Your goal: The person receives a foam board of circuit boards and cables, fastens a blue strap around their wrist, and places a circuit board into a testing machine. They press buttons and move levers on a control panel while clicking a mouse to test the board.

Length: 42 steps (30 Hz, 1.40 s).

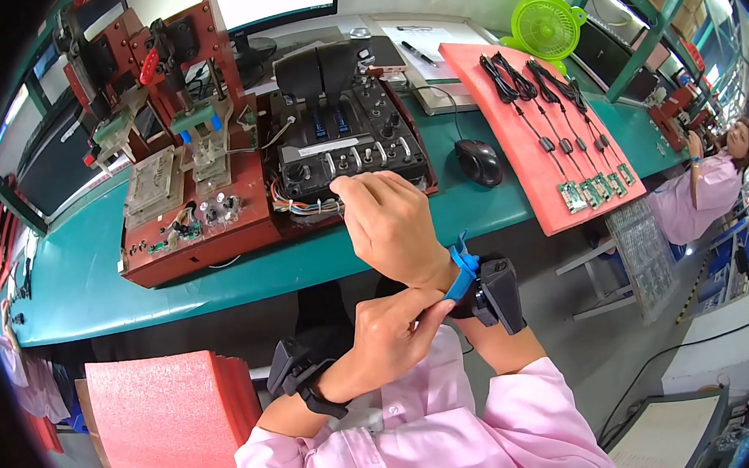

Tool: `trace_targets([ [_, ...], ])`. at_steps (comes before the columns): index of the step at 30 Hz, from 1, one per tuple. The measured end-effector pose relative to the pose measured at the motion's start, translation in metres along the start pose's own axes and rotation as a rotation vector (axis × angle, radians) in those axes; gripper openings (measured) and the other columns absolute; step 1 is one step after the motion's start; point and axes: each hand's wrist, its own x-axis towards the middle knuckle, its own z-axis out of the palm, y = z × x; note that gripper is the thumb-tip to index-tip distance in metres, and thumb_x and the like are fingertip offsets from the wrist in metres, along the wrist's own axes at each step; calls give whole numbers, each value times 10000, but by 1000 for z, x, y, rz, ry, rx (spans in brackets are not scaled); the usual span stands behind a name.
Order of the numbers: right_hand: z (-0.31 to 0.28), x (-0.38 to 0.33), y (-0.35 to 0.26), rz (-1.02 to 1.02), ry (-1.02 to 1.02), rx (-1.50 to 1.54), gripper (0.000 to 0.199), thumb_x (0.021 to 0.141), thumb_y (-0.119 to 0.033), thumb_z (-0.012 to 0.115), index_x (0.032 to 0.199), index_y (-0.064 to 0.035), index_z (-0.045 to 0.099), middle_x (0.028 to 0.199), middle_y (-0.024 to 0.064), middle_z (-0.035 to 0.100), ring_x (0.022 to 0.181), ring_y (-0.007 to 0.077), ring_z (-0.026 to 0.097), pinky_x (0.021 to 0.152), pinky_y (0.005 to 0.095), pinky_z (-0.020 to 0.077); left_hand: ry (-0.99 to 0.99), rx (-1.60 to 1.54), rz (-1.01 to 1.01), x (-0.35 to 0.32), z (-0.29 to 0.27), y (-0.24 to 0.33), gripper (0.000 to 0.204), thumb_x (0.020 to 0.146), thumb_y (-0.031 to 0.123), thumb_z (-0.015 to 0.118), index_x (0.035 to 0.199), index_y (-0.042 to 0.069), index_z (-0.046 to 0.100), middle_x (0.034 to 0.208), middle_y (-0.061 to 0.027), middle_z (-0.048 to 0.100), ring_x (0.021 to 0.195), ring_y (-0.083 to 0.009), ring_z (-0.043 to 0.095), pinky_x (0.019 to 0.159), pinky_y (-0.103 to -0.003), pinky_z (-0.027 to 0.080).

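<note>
My left hand (pixel 391 336) is closed, its thumb and fingers pinching the blue wrist strap (pixel 464 271) around my right wrist. My right hand (pixel 391 224) reaches forward with curled fingers, just in front of a black control panel (pixel 346 153) with levers and knobs. Nothing shows in its fingers, though their undersides are hidden. Coloured wires (pixel 306 206) run along the panel's front edge, left of that hand. A black device is strapped to each of my forearms.
A red test fixture (pixel 241 218) with clamps stands left of the panel. At right are a black mouse (pixel 479 162) and a pink foam sheet (pixel 544 207) bearing several cabled circuit boards. A green fan (pixel 548 25) stands behind. Pink foam sheets (pixel 165 418) are stacked lower left. A co-worker (pixel 709 181) sits far right.
</note>
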Motion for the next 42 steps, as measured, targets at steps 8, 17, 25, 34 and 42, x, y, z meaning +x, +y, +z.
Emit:
trace_targets([
  [8, -24, 2, -10, 411, -67, 536, 136, 775, 40, 467, 888, 18, 540, 726, 116, 580, 637, 222, 579, 608, 326, 480, -3, -82, 102, -14, 11, -15, 158, 665, 54, 666, 739, 40, 527, 613, -72, 530, 493, -236, 527, 427, -298, 404],
  [17, -34, 3, -17, 629, -140, 1736, 139, 825, 34, 420, 884, 68, 540, 729, 118, 584, 635, 174, 585, 618, 267, 486, -156, -294, 230, -3, 3, -61, 188, 662, -18, 601, 807, 39, 495, 755, -92, 577, 674, -280, 564, 581, -337, 448],
  [25, -11, 3, 2, 201, -18, 447, 149, 800, 56, 444, 902, 40, 551, 712, 112, 583, 616, 175, 581, 592, 267, 476, -23, -361, 215, -17, 14, -63, 287, 595, -110, 590, 825, 36, 501, 768, -97, 583, 697, -266, 576, 599, -323, 454],
  [34, -11, -2, -6, 519, -23, 1118, 124, 769, 32, 481, 866, 15, 556, 708, 81, 581, 610, 143, 583, 521, 238, 457, -99, -1055, -532, -32, 2, -67, 309, 700, 23, 677, 938, 10, 479, 909, -63, 573, 830, -181, 583, 716, -279, 467],
  [42, -13, -13, -18, 212, -292, 653, 102, 764, 18, 479, 800, 35, 574, 702, 125, 589, 602, 191, 584, 604, 292, 483, -21, -870, -709, -38, -9, -67, 633, 652, 272, 767, 1106, -28, 443, 1113, -96, 478, 1043, -197, 483, 871, -325, 407],
])
